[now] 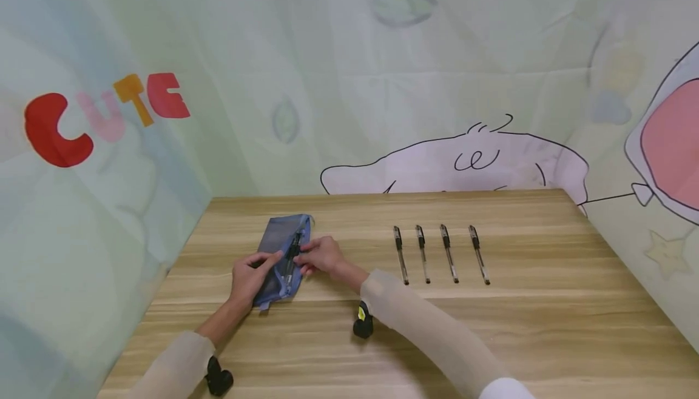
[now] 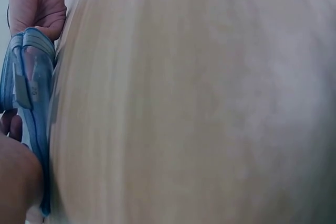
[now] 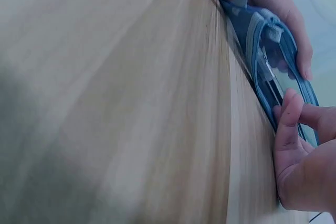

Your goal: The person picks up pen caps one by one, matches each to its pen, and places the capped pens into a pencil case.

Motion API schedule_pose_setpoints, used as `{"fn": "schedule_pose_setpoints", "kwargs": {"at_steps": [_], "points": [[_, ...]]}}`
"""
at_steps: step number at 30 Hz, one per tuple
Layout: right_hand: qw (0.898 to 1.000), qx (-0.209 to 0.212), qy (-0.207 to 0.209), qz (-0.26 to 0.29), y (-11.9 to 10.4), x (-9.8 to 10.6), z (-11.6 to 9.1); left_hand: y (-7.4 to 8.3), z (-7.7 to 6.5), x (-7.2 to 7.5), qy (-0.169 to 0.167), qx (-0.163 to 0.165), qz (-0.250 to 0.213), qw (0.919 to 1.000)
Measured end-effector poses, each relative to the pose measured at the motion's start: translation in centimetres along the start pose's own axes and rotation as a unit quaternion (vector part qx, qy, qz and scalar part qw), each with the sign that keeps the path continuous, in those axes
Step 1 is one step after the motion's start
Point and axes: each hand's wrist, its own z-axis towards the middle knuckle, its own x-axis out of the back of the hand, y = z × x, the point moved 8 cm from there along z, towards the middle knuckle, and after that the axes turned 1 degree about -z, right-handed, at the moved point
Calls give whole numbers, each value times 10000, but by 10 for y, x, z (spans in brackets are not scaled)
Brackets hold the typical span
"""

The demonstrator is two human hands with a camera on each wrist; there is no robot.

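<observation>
A blue zippered pouch (image 1: 273,238) with a see-through mesh side lies on the left part of the table, its zipper undone. My left hand (image 1: 250,278) grips the pouch's left side, thumb over the edge of the opening, holding it apart. Black pens (image 1: 290,268) show inside the gap. At the right edge of the opening, my right hand (image 1: 323,256) pinches a pen with thumb and fingertips. In the right wrist view, a clear pen barrel (image 3: 266,69) lies within the opening, leading toward the right fingers (image 3: 290,114).
Several black-capped gel pens (image 1: 448,253) lie side by side to the right of the pouch, caps toward the back. The wooden table (image 1: 382,332) meets a printed cloth backdrop (image 1: 349,83) behind and at both sides.
</observation>
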Motion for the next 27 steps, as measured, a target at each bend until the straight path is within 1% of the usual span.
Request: {"fn": "schedule_pose_setpoints", "kwargs": {"at_steps": [5,14,20,23,27], "points": [[9996,142,33,-226,-5,-6,-4,1,0,0,15,11,13,10000],[9975,206,435,-517,-7,-4,-4,0,-1,0,-28,24,-43,10000],[9953,278,451,-808,-10,-8,-4,1,-1,0,-75,3,-161,9998],[9929,289,470,-1054,-12,-10,-6,1,-2,0,-93,-1,-205,9997],[9913,335,378,-1212,-14,-14,-8,1,-2,1,-69,-12,-301,9995]]}}
